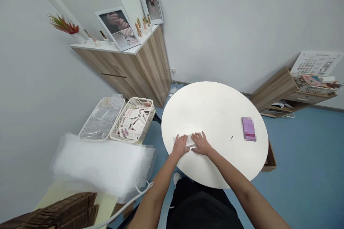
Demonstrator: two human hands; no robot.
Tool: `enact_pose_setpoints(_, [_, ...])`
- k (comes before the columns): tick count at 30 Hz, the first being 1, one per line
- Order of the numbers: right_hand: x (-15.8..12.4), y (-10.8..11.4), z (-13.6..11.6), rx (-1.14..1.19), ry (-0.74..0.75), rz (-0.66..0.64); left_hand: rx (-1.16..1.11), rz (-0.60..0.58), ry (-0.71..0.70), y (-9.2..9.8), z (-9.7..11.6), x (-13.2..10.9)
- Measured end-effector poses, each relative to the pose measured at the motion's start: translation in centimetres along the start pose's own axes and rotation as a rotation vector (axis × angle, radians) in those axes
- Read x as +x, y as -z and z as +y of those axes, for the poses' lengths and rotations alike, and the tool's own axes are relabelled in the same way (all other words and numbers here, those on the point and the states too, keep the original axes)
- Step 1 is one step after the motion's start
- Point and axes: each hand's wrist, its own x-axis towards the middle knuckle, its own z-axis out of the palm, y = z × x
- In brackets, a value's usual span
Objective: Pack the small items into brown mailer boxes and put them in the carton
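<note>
Both my hands rest side by side near the near edge of a round white table (215, 114). My left hand (180, 146) and my right hand (201, 144) lie with spread fingers on a flat white packet (189, 140), covering most of it. Its exact form is hidden under them. Off to the right on the tabletop lies a flat pink-purple packet (248, 128), well apart from my right hand.
To my left, a white lattice basket (134, 100) holds several printed cards, beside a tray of clear plastic pieces (92, 125). Below them lie a stack of white film sheets (102, 164), flattened brown cardboard (64, 211) and a white cable (129, 207).
</note>
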Motion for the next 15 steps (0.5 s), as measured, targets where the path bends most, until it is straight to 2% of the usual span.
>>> enact_pose_setpoints(5, [-3.4, 0.3, 1.0, 0.025, -0.048, -0.015, -0.119, -0.079, -0.048, -0.9, 2.1, -0.4])
enact_pose_setpoints(9, [-3.4, 1.6, 1.7, 0.087, -0.152, -0.065, -0.103, -0.134, -0.104, 0.3, 3.1, 0.5])
enact_pose_setpoints(11, [-2.3, 2.4, 2.0, 0.090, -0.197, -0.139, -0.057, -0.088, -0.084, 1.2, 3.4, 1.1])
enact_pose_setpoints(15, [0.6, 3.4, 2.6, 0.111, -0.272, -0.221, 0.073, 0.157, 0.043, 2.1, 4.2, 1.4])
